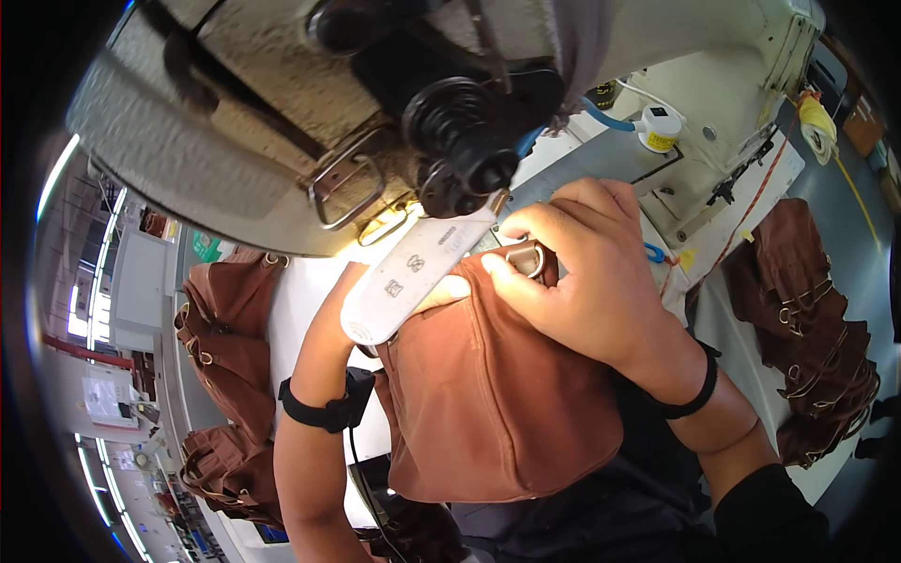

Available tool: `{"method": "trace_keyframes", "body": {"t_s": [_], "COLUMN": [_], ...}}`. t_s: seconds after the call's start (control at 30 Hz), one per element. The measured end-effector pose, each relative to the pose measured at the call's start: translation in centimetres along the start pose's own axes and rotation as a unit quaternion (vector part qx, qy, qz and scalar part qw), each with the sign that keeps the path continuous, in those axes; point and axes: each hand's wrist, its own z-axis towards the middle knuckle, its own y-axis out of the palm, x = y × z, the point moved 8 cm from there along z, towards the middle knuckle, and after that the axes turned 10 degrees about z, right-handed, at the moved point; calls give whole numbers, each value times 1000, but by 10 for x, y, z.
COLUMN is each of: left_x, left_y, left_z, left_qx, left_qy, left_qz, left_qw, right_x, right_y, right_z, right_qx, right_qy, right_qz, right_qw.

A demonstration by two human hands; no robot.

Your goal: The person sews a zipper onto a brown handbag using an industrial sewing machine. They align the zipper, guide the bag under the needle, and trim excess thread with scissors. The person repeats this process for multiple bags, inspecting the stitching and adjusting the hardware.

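Observation:
A brown leather bag (554, 413) hangs in front of me, its upper edge under the head of a sewing machine (253, 84). My right hand (601, 272) is closed on the bag's top edge, thumb and forefinger pinching beside a metal ring (527, 260). From the left comes my other arm; of my left hand (443, 293) only a thumb shows, pressed on the bag near the seam. A long white plate-like part (404, 286) of the machine covers the rest of that hand. The needle area is mostly hidden.
More brown bags lie at the left (230, 328) and in a row at the right (798, 347). A small white bottle (659, 129) stands on the machine bed behind my right hand. A black cable (361, 479) hangs from my left armband (328, 402).

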Motion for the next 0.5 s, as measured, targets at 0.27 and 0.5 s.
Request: {"method": "trace_keyframes", "body": {"t_s": [0.27, 0.5], "left_x": [15, 0], "left_y": [-7, -5], "left_z": [-5, -8], "left_qx": [36, 42], "left_qy": [87, 57], "left_qz": [-30, 18], "left_qw": [995, 997], "right_x": [8, 19], "right_y": [14, 20], "right_z": [4, 7], "right_qx": [-59, -121], "right_qy": [-7, 65], "right_qz": [34, 176], "right_qw": [998, 975]}}
